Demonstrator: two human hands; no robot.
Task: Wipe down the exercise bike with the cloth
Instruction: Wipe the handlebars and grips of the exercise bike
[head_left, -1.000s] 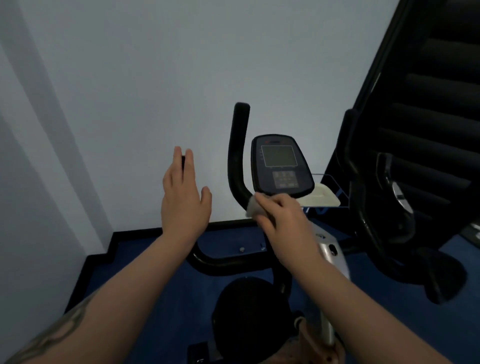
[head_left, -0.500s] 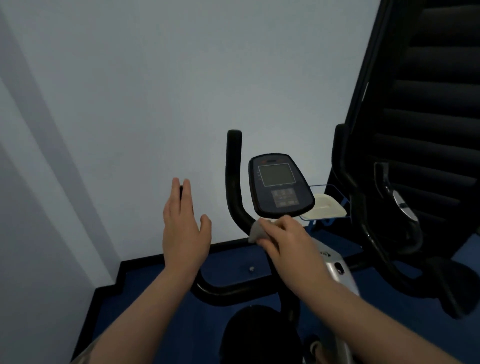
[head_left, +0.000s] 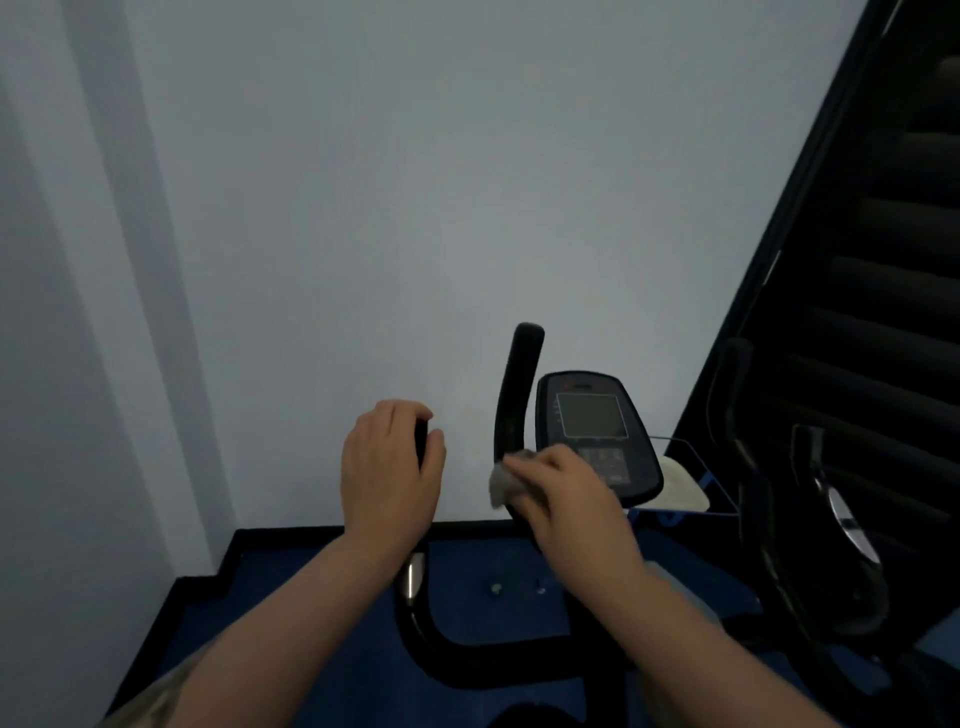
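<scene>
While the left hand (head_left: 387, 470) curls around the exercise bike's (head_left: 467, 649) left handlebar grip (head_left: 421, 441), the right hand (head_left: 563, 493) presses a grey cloth (head_left: 501, 480) against the right handlebar (head_left: 517, 389), partly blocking the console (head_left: 597, 426); dark stairs (head_left: 883, 260) rise far right.

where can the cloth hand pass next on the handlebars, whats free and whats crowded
Free: the upright right handlebar above the cloth is bare up to its tip, bordered by the wall and the console. The low curved bar between the forearms is also bare. Crowded: the left grip, held by the left hand, and the right hand against the console.
</scene>
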